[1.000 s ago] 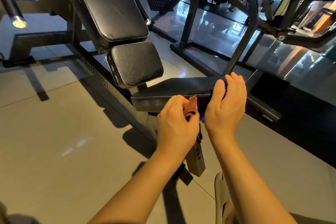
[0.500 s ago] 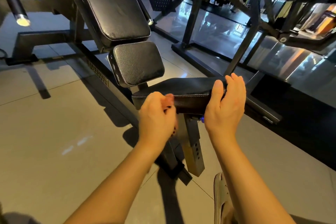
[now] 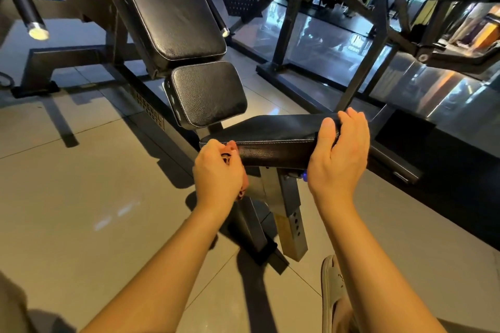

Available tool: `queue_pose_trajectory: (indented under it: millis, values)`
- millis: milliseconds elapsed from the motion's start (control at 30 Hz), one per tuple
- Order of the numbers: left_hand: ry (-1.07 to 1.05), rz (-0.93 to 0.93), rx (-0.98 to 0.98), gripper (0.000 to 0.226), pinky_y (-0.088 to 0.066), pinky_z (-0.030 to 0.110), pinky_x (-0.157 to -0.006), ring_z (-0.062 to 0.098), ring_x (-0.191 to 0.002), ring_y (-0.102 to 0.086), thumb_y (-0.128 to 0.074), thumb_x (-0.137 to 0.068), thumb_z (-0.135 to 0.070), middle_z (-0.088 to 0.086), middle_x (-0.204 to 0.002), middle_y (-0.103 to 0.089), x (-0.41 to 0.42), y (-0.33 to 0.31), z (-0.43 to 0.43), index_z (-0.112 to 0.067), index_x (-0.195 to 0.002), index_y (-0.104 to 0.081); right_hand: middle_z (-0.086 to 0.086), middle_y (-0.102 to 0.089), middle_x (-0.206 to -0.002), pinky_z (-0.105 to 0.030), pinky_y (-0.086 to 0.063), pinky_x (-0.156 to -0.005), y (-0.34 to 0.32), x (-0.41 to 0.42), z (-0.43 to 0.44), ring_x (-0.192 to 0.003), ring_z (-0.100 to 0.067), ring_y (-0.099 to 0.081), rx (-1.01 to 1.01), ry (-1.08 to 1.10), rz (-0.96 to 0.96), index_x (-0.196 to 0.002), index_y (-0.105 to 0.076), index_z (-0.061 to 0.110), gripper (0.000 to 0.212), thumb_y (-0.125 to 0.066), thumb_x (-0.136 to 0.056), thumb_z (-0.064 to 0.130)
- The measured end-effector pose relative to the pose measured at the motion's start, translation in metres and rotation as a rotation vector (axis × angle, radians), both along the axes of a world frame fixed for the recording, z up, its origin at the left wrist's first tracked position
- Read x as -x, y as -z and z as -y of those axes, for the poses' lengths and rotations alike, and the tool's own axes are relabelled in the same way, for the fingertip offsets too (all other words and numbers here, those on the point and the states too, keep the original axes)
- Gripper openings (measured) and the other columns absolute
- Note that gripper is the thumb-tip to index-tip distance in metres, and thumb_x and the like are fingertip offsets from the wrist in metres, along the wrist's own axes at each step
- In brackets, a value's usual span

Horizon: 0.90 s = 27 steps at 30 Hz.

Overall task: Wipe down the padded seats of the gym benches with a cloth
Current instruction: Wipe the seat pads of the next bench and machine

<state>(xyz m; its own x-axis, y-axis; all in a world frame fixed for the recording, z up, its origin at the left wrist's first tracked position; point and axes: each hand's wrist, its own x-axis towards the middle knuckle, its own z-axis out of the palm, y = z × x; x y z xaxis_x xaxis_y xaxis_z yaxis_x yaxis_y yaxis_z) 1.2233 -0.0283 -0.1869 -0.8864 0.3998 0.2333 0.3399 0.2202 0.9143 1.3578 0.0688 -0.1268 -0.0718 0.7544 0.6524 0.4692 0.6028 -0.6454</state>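
You wipe the near edge of a black gym bench seat, one hand on each end.

Your left hand (image 3: 217, 170) is curled into a fist around a bunched reddish-brown cloth (image 3: 231, 147), pressing it against the near side face of the seat pad (image 3: 276, 140) at its left end; only small bits of cloth show past your fingers. Your right hand (image 3: 338, 159) cups the seat pad's right end, thumb on the top edge and fingers wrapped over the far side. Just behind the seat pad stands a small tilted back pad (image 3: 208, 92), with the long backrest (image 3: 167, 5) above it. Under the seat pad a metal support post (image 3: 290, 219) meets the tiled floor (image 3: 81, 184).
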Motion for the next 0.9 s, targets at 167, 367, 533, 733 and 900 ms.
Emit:
queue_pose_trajectory:
  millis: [167, 367, 533, 733, 900]
  values:
    - [0.207, -0.187, -0.154, 0.013, -0.043, 0.012, -0.068, 0.002, -0.079, -0.054, -0.064, -0.097, -0.022, -0.011, -0.085, -0.053, -0.056, -0.024, 0.003, -0.02, -0.087, -0.056, -0.01, -0.049, -0.153, -0.041, -0.024, -0.125, 0.0, 0.003, 0.0, -0.15, -0.023, -0.031, -0.015, 0.002, -0.014, -0.138, -0.057, 0.003, 0.062, -0.032, -0.102, 0.047]
    - [0.051, -0.101, -0.045, 0.019, -0.043, 0.015, -0.061, 0.0, -0.072, -0.052, -0.063, -0.099, -0.028, -0.011, -0.08, -0.053, 0.0, 0.001, -0.001, -0.018, -0.084, -0.055, -0.009, -0.047, -0.154, -0.037, -0.022, -0.124, 0.002, 0.001, 0.0, -0.151, -0.023, -0.03, -0.011, -0.012, -0.009, -0.14, -0.056, 0.004, 0.065, -0.031, -0.101, 0.049]
    - [-0.047, -0.01, 0.022, 0.02, -0.035, 0.012, -0.055, 0.009, -0.076, -0.057, -0.061, -0.101, -0.029, -0.012, -0.077, -0.054, 0.019, 0.003, 0.006, -0.015, -0.086, -0.061, -0.009, -0.048, -0.153, -0.043, -0.025, -0.124, 0.0, 0.001, 0.0, -0.15, -0.023, -0.032, -0.013, 0.002, -0.011, -0.139, -0.056, 0.005, 0.058, -0.035, -0.102, 0.044]
    - [0.181, -0.229, -0.12, 0.015, -0.041, 0.007, -0.071, -0.002, -0.081, -0.055, -0.064, -0.097, -0.024, -0.014, -0.082, -0.053, -0.039, -0.013, 0.003, -0.023, -0.086, -0.055, -0.008, -0.051, -0.15, -0.042, -0.027, -0.123, 0.002, 0.002, -0.002, -0.149, -0.022, -0.034, -0.019, 0.017, -0.018, -0.135, -0.059, 0.005, 0.052, -0.037, -0.104, 0.04]
    - [-0.05, 0.005, 0.106, 0.013, -0.037, 0.012, -0.064, 0.016, -0.084, -0.06, -0.061, -0.099, -0.022, -0.006, -0.083, -0.056, 0.044, 0.018, 0.003, -0.015, -0.087, -0.06, -0.009, -0.052, -0.149, -0.041, -0.027, -0.123, 0.002, 0.001, -0.002, -0.148, -0.022, -0.035, -0.029, 0.012, 0.01, -0.135, -0.059, 0.004, 0.058, -0.033, -0.102, 0.045]
